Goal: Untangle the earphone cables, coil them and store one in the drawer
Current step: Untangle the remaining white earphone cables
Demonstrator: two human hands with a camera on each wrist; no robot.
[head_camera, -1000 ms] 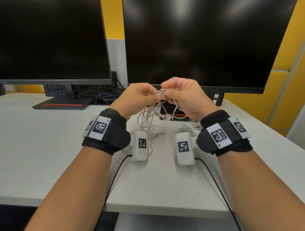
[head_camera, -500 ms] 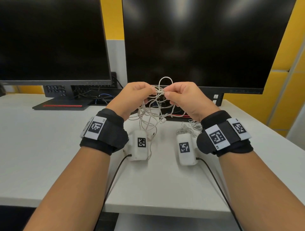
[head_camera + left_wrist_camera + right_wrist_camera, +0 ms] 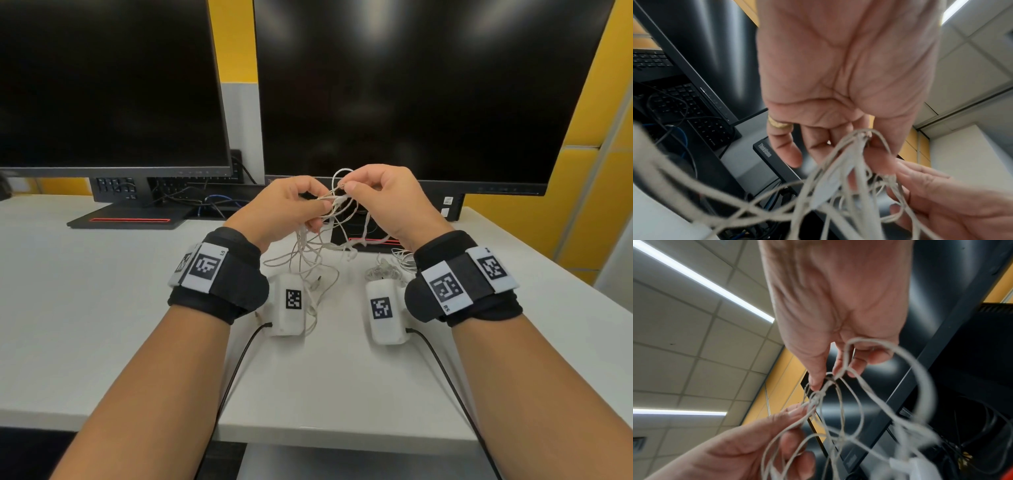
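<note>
A tangle of white earphone cables (image 3: 337, 212) hangs in the air between my two hands above the white desk (image 3: 102, 291). My left hand (image 3: 291, 205) pinches strands of the tangle (image 3: 855, 155) between thumb and fingers. Close beside it, my right hand (image 3: 376, 195) pinches a loop of the same cables (image 3: 826, 386) at thumb and forefinger. Loose loops trail down onto the desk, with a jack plug (image 3: 318, 282) near the left wrist. A second small heap of white earphone cable (image 3: 390, 265) lies on the desk under my right wrist. No drawer is in view.
Two dark monitors (image 3: 102, 85) (image 3: 428, 85) stand close behind my hands, their bases (image 3: 130, 219) on the desk. A keyboard and dark cables (image 3: 191, 192) sit under the left monitor. Black leads (image 3: 236, 370) run from both wrist cameras over the desk's front edge (image 3: 308, 431).
Both hands have shifted slightly apart and the tangle has spread into wider loops. The left hand has dropped a little; a loop now sticks up above the right thumb.
</note>
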